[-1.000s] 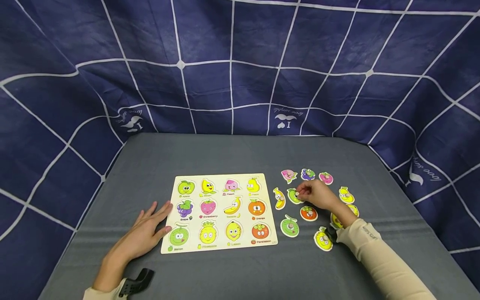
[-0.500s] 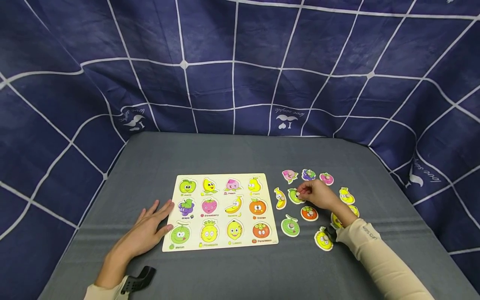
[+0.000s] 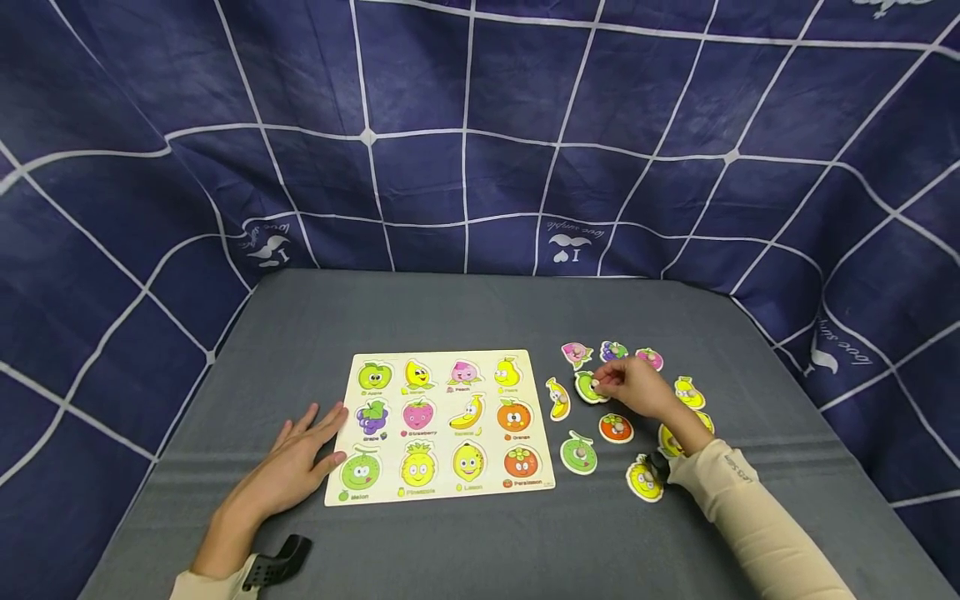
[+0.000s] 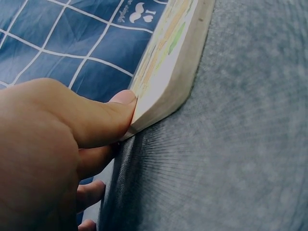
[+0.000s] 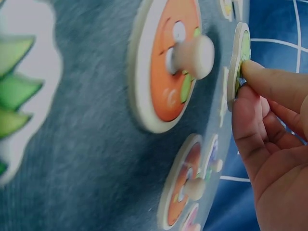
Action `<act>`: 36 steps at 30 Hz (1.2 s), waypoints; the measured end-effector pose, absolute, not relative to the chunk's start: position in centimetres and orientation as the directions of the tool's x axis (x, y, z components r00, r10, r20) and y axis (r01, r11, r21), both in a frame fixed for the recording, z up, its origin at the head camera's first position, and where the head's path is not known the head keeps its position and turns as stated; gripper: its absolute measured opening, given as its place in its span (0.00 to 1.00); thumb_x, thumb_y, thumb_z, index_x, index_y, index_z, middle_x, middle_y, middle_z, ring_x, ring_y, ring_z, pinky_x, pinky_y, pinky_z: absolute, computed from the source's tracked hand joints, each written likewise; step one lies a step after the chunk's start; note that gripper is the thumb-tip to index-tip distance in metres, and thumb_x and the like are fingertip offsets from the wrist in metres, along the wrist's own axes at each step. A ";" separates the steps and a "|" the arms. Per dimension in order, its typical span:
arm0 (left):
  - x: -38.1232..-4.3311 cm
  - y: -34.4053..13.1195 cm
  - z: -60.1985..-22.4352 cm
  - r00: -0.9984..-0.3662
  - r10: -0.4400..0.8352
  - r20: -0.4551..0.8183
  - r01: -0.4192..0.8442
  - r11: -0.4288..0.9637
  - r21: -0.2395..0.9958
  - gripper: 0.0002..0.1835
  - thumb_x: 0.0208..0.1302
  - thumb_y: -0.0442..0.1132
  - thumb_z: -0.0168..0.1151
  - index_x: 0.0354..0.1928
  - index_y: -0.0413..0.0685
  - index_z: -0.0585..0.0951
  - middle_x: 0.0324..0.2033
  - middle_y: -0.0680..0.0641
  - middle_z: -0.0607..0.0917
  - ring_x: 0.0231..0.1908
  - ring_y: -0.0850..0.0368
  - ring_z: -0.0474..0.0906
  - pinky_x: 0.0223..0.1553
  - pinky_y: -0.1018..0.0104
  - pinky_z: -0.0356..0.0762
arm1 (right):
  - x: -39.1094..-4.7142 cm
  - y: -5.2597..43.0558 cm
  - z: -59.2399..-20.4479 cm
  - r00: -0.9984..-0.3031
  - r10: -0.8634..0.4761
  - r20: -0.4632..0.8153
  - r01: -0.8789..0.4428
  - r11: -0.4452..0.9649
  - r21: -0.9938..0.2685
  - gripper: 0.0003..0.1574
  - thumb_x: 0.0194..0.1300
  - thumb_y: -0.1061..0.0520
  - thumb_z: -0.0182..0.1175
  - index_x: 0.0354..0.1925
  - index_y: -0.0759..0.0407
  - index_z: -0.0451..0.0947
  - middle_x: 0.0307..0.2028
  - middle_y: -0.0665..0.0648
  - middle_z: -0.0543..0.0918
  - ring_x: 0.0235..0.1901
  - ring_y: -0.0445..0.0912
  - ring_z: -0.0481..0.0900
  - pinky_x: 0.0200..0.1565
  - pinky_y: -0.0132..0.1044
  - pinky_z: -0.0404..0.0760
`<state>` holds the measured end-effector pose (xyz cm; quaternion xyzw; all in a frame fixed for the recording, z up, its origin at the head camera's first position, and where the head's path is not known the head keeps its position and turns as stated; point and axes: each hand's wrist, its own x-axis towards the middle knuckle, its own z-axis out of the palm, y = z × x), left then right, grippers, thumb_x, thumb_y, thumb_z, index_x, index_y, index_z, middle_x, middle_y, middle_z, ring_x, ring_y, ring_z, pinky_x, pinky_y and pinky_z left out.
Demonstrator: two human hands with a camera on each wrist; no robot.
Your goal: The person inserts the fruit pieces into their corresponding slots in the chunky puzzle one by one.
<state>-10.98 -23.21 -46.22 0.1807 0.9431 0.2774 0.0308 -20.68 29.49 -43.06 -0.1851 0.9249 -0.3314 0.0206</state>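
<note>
My right hand [image 3: 637,387] pinches the green apple puzzle piece [image 3: 587,387] by its knob. In the right wrist view the apple piece [image 5: 234,72] stands edge-on at the thumb and fingertip, and its knob is hidden. The left hand [image 3: 292,467] rests at the left edge of the fruit puzzle board [image 3: 442,492], fingers extended. Its thumb [image 4: 108,115] touches the board's corner in the left wrist view. Printed fruit pictures cover the board. Around the right hand lie the banana piece [image 3: 558,399], the melon piece [image 3: 578,455] and an orange-coloured fruit piece [image 3: 615,429].
Beyond the right hand lie the peach [image 3: 576,355], grape [image 3: 612,351] and strawberry [image 3: 651,358] pieces. Several yellow pieces sit under or beside the right forearm, among them the pineapple [image 3: 643,482]. A blue checked curtain [image 3: 420,175] encloses the grey table [image 3: 420,312].
The apple piece has risen slightly off the table in my right hand's pinch. The left hand stays at the board's edge. The head view has shifted a little.
</note>
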 end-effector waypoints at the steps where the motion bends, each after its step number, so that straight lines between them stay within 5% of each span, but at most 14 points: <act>1: -11.0 -23.2 -46.2 -0.933 0.358 0.039 0.322 0.780 0.537 0.35 0.68 0.44 0.63 0.71 0.34 0.66 0.70 0.34 0.64 0.70 0.24 0.49 0.62 0.24 0.43 | -20.6 29.4 -43.0 -0.932 -0.350 0.094 -0.330 0.712 -0.620 0.02 0.59 0.67 0.69 0.32 0.67 0.84 0.25 0.51 0.83 0.26 0.39 0.78 0.29 0.29 0.78; 36: -10.9 -23.1 -46.2 -0.935 0.353 0.037 0.318 0.786 0.531 0.35 0.67 0.40 0.64 0.71 0.34 0.65 0.70 0.34 0.64 0.70 0.24 0.49 0.62 0.24 0.43 | -19.4 22.4 -42.6 -0.941 -0.283 0.184 -0.331 0.666 -0.668 0.05 0.54 0.66 0.72 0.30 0.66 0.85 0.23 0.51 0.82 0.24 0.39 0.78 0.27 0.29 0.77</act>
